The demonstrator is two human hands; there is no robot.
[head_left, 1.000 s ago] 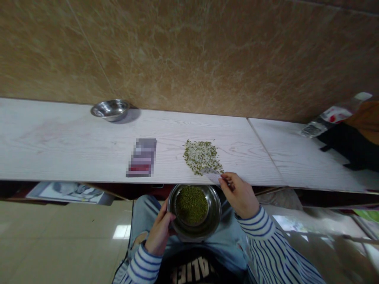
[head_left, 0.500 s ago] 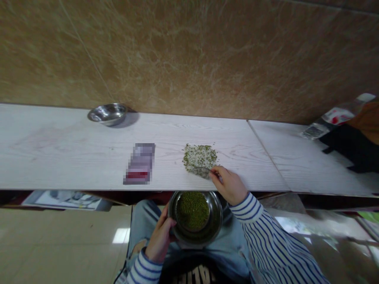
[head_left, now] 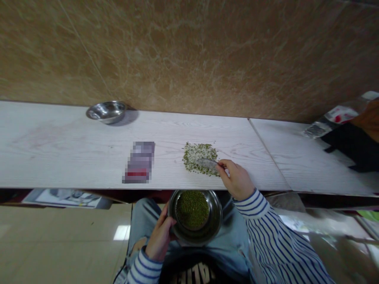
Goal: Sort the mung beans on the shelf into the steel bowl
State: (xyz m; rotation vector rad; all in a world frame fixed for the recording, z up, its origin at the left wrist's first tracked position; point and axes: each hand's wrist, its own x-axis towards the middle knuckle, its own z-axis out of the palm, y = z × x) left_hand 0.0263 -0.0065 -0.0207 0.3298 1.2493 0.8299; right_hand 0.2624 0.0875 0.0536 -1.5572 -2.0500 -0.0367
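My left hand [head_left: 160, 236] is closed on the left rim of a steel bowl [head_left: 215, 221], which rests at my lap just under the table's front edge. Small green beans [head_left: 192, 209] fill the bottom of the bowl. My right hand [head_left: 235, 179] pinches the narrow end of what looks like a metal spoon [head_left: 207, 163]. Its broad part lies over a thin, spread patch of green beans mixed with white grains [head_left: 199, 152] on the white table [head_left: 166, 130]. Whether the spoon holds any grains is too blurred to tell.
An empty-looking steel bowl [head_left: 106, 112] stands near the wall at the back left. A pixelated flat item [head_left: 139, 161] lies left of the patch. At the far right are a clear plastic bottle [head_left: 340, 114] and a black item [head_left: 349, 146]. An open drawer [head_left: 68, 198] is below left.
My right hand has moved slightly right and away from me, bringing the spoon from the patch's near edge to over its middle. My left hand and its bowl stay in place.
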